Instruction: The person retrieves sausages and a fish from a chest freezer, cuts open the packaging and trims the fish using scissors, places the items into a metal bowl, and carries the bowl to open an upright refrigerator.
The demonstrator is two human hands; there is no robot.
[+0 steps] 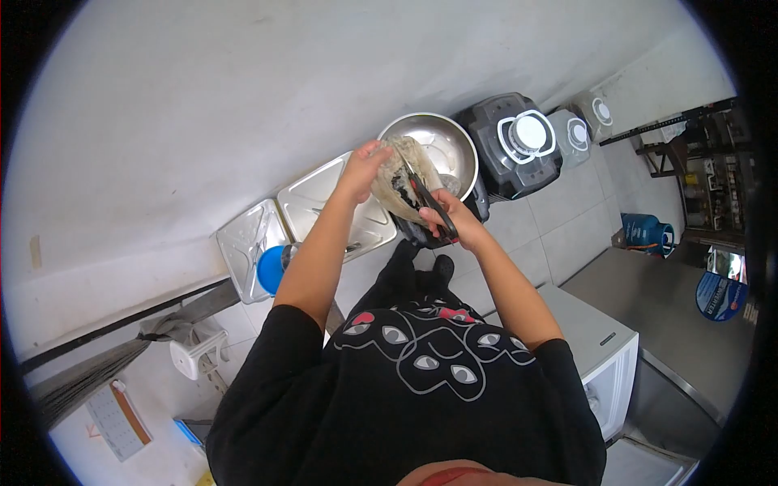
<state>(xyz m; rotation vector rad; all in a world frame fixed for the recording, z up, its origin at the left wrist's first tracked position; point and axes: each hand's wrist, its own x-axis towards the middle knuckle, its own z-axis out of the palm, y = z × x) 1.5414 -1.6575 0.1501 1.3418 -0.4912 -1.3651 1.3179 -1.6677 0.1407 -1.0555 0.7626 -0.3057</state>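
Note:
My left hand [362, 172] is closed on the edge of a crumpled, pale translucent plastic bag [387, 182] with something dark in it. In my right hand [459, 220] is a pair of scissors [434, 206] with black and red handles. Its blades point away from me and lie over the bag; whether they are cutting the plastic I cannot tell. Just beyond the bag stands a round metal bowl [460, 148], partly hidden by it. Some clear, shiny material shows inside the bowl near its right side.
Left of the bag are two metal trays [312, 198], one with a blue round lid or container [270, 270]. A large dark water jug [506, 150] with a white cap stands right of the bowl, clearer jugs behind it. A white appliance [579, 332] is at my right.

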